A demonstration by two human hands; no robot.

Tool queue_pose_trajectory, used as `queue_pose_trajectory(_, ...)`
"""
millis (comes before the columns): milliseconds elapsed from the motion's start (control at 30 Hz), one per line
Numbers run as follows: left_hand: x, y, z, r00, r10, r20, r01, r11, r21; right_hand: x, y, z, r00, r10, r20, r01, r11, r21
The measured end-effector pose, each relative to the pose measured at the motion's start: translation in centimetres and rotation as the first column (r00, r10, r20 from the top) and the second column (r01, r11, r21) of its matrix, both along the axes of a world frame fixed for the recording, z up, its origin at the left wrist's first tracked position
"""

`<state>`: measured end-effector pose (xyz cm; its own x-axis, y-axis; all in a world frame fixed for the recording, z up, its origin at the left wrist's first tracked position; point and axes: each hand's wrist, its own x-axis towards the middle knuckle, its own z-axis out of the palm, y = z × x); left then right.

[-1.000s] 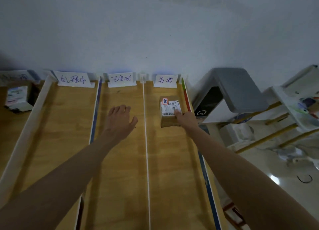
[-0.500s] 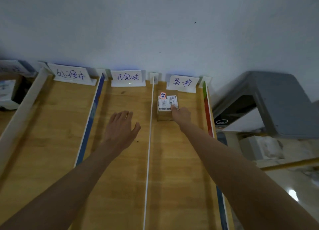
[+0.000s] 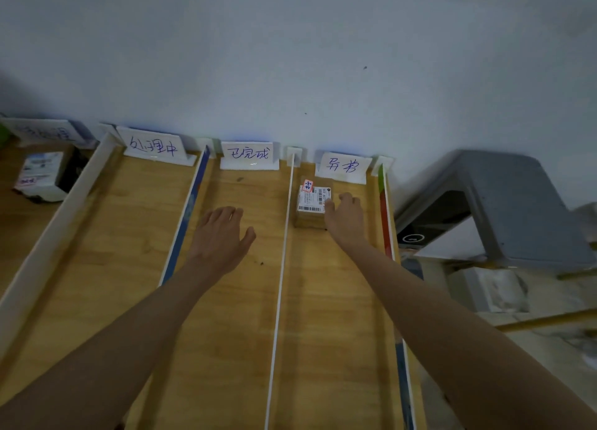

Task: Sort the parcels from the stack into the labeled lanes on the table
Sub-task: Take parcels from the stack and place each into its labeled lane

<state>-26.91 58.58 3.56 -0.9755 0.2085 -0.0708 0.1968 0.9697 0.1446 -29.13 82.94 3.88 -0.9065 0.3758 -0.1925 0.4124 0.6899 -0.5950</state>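
Observation:
A small brown parcel [image 3: 310, 216] with a white barcode label and a red-marked sticker lies at the far end of the right lane, just in front of that lane's handwritten label [image 3: 342, 166]. My right hand [image 3: 346, 218] is against the parcel's right side, thumb on its top edge and fingers curled beside it. My left hand [image 3: 223, 239] hovers flat and open over the middle lane, holding nothing. The middle lane label [image 3: 248, 154] and left lane label [image 3: 154, 146] stand at the back wall.
White dividers [image 3: 280, 284] separate the wooden lanes; a blue-edged one [image 3: 184, 223] bounds the left lane. Outside the left wall lies a white-labelled parcel [image 3: 41, 175]. A grey plastic stool [image 3: 510, 210] stands right of the table.
My right hand has slid the parcel farther up the right lane, close to its label. My left hand stays open over the middle lane. My head has turned left.

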Motion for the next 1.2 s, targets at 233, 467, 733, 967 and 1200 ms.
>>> queue_pose_trajectory(233,3.7,-3.4,6.4,0.994,0.04,-0.098,-0.039,0.999,0.006,5.5,-4.4,6.9,0.907,0.398,-0.14,-0.319,0.863,0.392)
queue_pose_trajectory(467,10.0,-11.5,11.9,0.971,0.131,-0.2,-0.135,0.991,-0.009,10.6,-12.5,11.8,0.81,0.569,-0.144,-0.431,0.744,0.511)
queue_pose_trajectory(733,21.0,-24.8,15.0,0.939,0.237,-0.249,-0.255,0.966,-0.041,17.8,-26.1,15.5,0.734,0.668,-0.124,-0.502,0.655,0.565)
queue_pose_trajectory(967,30.0,-36.9,17.4,0.891,0.339,-0.303,-0.383,0.919,-0.097,24.4,-38.0,17.3,0.686,0.708,-0.166,-0.534,0.645,0.546)
queue_pose_trajectory(1200,34.6,-46.1,19.7,0.85,0.415,-0.326,-0.466,0.88,-0.094,26.9,-47.3,19.4,0.615,0.76,-0.21,-0.565,0.611,0.555)
